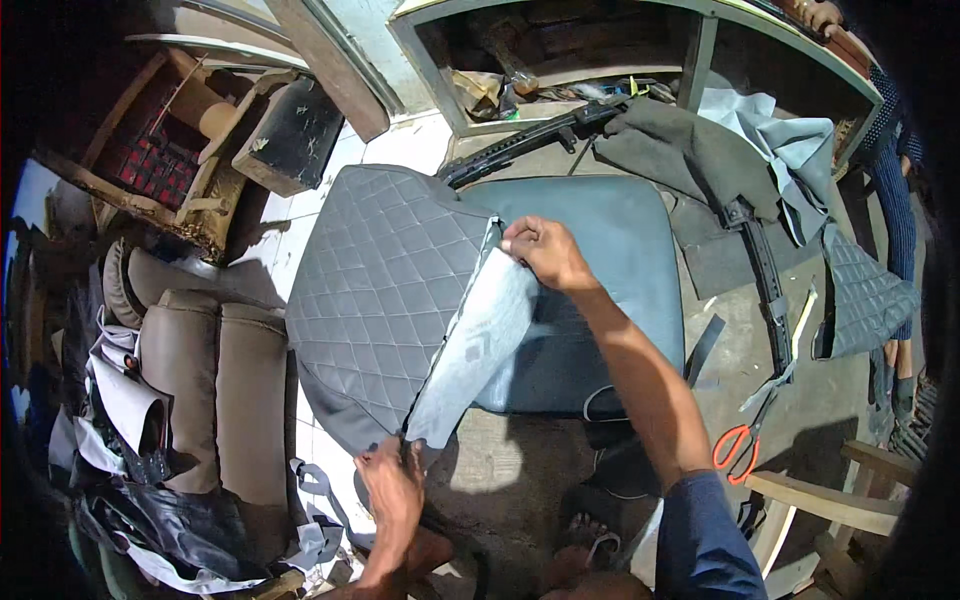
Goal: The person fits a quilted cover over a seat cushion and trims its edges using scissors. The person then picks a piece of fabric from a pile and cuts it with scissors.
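Note:
A grey diamond-quilted seat cover is stretched out in front of me. Along its right edge runs a seam with a pale, whitish flap of fabric turned to the right. At the near end of this seam, my left hand is closed on the cover's edge. My right hand pinches the far end, where quilted cover and pale flap meet. Part of the cover overlaps a blue-grey padded seat cushion, which also lies beneath my right forearm.
Orange-handled scissors lie at the right, near a wooden frame. Black metal rails, grey fabric and a quilted scrap lie beyond. Brown cushions stand at left. Another person's hand shows at top right.

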Available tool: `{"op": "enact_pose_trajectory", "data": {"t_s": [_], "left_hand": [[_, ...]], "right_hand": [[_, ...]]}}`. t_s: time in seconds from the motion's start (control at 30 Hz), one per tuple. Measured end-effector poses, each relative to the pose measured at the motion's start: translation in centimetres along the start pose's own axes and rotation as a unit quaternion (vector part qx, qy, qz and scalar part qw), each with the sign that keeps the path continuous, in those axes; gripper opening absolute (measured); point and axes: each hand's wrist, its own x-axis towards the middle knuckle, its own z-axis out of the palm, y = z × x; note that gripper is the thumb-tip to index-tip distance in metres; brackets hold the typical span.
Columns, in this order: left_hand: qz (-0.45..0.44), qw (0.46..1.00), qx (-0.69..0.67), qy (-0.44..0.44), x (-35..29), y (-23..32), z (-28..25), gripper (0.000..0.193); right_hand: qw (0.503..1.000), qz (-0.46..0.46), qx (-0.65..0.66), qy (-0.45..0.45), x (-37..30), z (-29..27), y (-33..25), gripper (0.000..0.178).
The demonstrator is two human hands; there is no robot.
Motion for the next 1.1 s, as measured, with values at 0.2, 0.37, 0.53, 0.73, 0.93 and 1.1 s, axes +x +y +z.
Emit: {"op": "enact_pose_trajectory", "data": {"t_s": [0.2,0.37,0.53,0.73,0.93,1.1], "left_hand": [[-0.102,0.995,0.018,0.011,-2.5,-0.3,0.5,0.025],[-0.106,0.994,0.007,0.014,-2.7,-0.1,0.8,0.025],[-0.120,0.993,0.005,0.004,-2.8,0.3,0.6,0.021],[-0.089,0.994,0.006,0.061,-2.0,0.9,1.3,0.017],[-0.117,0.992,0.028,0.043,-1.9,1.9,0.8,0.014],[-0.096,0.992,0.056,0.056,-2.0,0.3,1.9,0.013]], "right_hand": [[0.999,-0.013,0.025,0.020,-1.2,1.6,0.1,0.031],[0.998,-0.019,0.047,-0.046,-5.3,2.6,1.5,0.047],[1.000,0.001,0.013,0.002,-3.2,2.2,1.0,0.044],[0.995,0.022,0.012,0.097,-1.0,2.5,0.3,0.040],[0.991,0.019,0.003,0.131,0.4,3.2,1.6,0.037],[0.993,0.019,0.000,0.115,0.4,3.3,0.9,0.037]]}}
